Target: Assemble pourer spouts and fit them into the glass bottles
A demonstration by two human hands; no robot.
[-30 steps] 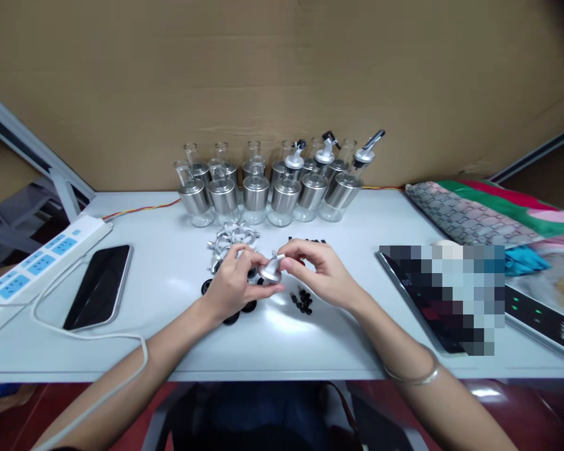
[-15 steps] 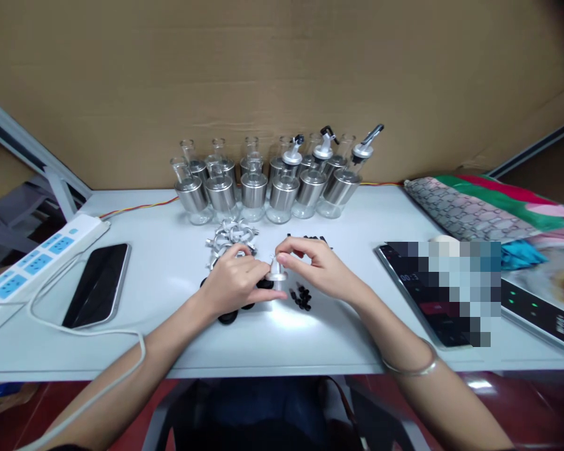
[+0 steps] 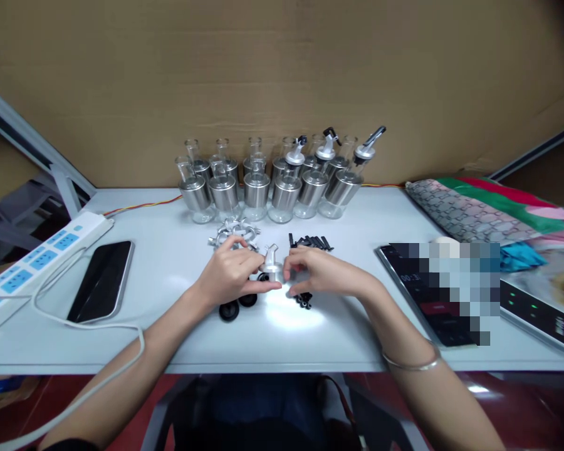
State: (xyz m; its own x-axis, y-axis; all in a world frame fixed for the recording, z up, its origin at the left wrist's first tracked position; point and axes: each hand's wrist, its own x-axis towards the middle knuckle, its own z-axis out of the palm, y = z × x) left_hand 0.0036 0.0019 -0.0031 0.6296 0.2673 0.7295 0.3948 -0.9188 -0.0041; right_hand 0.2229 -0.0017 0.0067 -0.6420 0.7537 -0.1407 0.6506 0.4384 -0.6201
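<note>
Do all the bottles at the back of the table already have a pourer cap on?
No, only three bottles on the right carry a pourer cap; the others have open necks.

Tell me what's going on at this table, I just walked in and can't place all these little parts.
A person sits at a white table. The left hand holds a small silver pourer cap, and the right hand rests beside it over loose black plugs. Behind stand steel-sleeved glass bottles, three already capped. Spare silver spouts lie nearby.

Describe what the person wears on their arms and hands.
Both forearms are bare, with no sleeves in view and no gloves. The left hand shows no rings or watch. A thin silver metal bangle circles the wrist behind the right hand.
</note>
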